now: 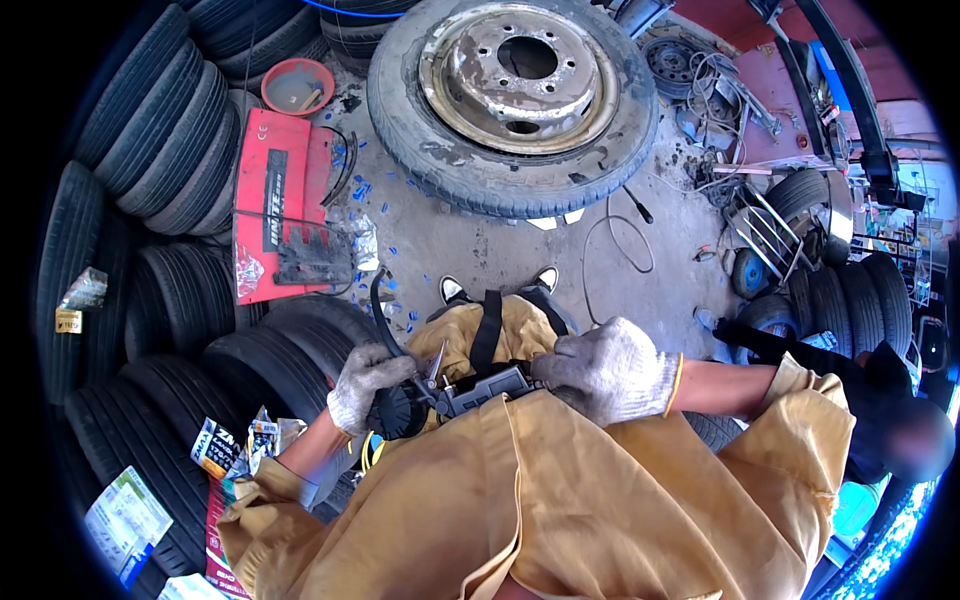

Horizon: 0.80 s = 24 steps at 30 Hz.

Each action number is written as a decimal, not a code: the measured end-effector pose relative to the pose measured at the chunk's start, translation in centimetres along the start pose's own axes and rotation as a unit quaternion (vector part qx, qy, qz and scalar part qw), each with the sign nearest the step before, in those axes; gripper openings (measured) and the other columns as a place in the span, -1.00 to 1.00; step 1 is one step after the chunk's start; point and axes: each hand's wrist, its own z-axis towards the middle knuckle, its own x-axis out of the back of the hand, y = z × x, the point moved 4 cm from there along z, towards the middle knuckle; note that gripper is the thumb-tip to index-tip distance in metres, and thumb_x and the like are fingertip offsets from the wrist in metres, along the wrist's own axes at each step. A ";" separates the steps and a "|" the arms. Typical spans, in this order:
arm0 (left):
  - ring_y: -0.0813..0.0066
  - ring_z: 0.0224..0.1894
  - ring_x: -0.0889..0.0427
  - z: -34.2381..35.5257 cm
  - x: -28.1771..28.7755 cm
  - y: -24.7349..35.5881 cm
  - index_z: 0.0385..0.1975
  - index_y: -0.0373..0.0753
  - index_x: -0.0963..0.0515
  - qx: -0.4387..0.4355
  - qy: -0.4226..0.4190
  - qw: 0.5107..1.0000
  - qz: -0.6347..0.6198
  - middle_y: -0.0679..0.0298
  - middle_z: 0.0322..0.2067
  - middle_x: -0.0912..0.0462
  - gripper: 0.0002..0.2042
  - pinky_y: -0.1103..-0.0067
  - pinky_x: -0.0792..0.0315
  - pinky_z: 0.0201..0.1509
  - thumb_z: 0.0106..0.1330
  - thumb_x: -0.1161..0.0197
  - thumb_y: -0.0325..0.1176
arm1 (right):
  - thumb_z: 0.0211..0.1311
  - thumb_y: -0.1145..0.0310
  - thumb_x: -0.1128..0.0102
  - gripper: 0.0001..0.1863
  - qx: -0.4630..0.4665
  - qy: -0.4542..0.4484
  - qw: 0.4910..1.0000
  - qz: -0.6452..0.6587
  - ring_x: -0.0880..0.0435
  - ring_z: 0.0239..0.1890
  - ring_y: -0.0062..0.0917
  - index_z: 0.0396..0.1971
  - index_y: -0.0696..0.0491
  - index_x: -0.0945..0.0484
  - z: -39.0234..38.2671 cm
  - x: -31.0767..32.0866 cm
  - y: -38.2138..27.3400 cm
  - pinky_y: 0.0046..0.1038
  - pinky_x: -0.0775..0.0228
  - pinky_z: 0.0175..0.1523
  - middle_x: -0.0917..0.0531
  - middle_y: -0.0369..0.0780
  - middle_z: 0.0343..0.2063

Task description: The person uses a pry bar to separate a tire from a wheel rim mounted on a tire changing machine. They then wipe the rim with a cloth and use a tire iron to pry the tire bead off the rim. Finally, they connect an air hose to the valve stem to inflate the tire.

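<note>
At my waist sits a black box-shaped device (490, 390) with a round black part and a small metal piece at its left end. My left hand (368, 384), in a whitish knit glove, is closed at that left end, where a black curved strap (381, 310) rises past the fingers. My right hand (610, 372), gloved alike, is closed against the device's right end, its fingertips partly hidden. Another black strap (487, 335) hangs down in front of me over tan cloth. Ahead on the floor lies a large tire (520, 180) with a rusty steel wheel (480, 60) in it.
Stacked tires (170, 130) line the left side. A red panel (262, 200) and a red basin (297, 86) with grey contents stand before them. A loose cable (630, 265) crosses the floor. At right are a metal frame (765, 235), more tires (865, 300) and a person in black (860, 385).
</note>
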 end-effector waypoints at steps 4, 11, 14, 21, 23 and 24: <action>0.50 -0.35 -0.67 -0.4 0.3 0.2 -0.24 -0.47 -0.64 -0.031 0.007 0.999 0.042 0.19 -0.38 -0.70 -0.69 0.57 -0.54 -0.21 0.25 -0.30 -0.27 | 0.02 0.32 -0.32 -0.72 -0.033 -0.044 0.997 0.063 -0.67 -0.49 -0.33 -0.21 -0.03 -0.62 0.7 -0.6 0.5 -0.28 -0.48 -0.48 -0.61 -0.24 -0.49; 0.57 -0.35 -0.64 -0.9 0.1 1.0 -0.26 -0.45 -0.67 -0.066 0.020 0.991 0.118 0.23 -0.38 -0.72 -0.71 0.61 -0.50 -0.18 0.24 -0.30 -0.28 | 0.15 0.27 -0.29 -0.79 -0.036 -0.033 0.998 0.028 -0.70 -0.48 -0.31 -0.24 -0.02 -0.58 -0.5 -3.5 0.0 -0.16 -0.53 -0.35 -0.60 -0.26 -0.53; 0.57 -0.30 -0.63 -0.8 0.0 2.8 -0.30 -0.43 -0.69 -0.092 0.014 0.978 0.185 0.22 -0.38 -0.73 -0.73 0.61 -0.48 -0.14 0.25 -0.30 -0.29 | 0.16 0.22 -0.34 -0.77 -0.101 -0.072 0.987 0.101 -0.71 -0.37 -0.25 -0.21 -0.06 -0.61 -0.3 -3.1 0.6 -0.17 -0.53 -0.26 -0.65 -0.23 -0.47; 0.53 -0.24 -0.62 -1.7 -1.0 7.5 -0.32 -0.42 -0.69 -0.165 0.005 0.949 0.269 0.22 -0.34 -0.73 -0.73 0.56 -0.46 -0.06 0.23 -0.30 -0.28 | 0.19 0.09 -0.40 -0.65 -0.114 -0.062 0.979 0.156 -0.71 -0.26 -0.21 -0.07 -0.10 -0.64 -0.2 -2.4 3.0 -0.21 -0.55 -0.16 -0.67 -0.20 -0.38; 0.50 -0.21 -0.63 -1.0 -0.6 7.6 -0.31 -0.42 -0.69 -0.188 -0.002 0.948 0.257 0.20 -0.32 -0.73 -0.72 0.53 -0.46 -0.02 0.22 -0.30 -0.26 | 0.20 0.09 -0.40 -0.62 -0.100 -0.046 0.984 0.140 -0.70 -0.24 -0.21 -0.05 -0.09 -0.62 0.2 -1.5 3.4 -0.21 -0.55 -0.14 -0.67 -0.19 -0.35; 0.65 -0.36 -0.53 -0.8 -0.3 7.3 -0.27 -0.36 -0.72 -0.175 0.003 0.959 0.223 0.31 -0.43 -0.67 -0.76 0.61 -0.40 -0.25 0.26 -0.34 -0.29 | 0.23 0.12 -0.37 -0.60 -0.118 -0.083 0.975 0.167 -0.70 -0.17 -0.20 0.01 -0.05 -0.59 0.2 -0.5 3.1 -0.22 -0.54 -0.07 -0.67 -0.15 -0.26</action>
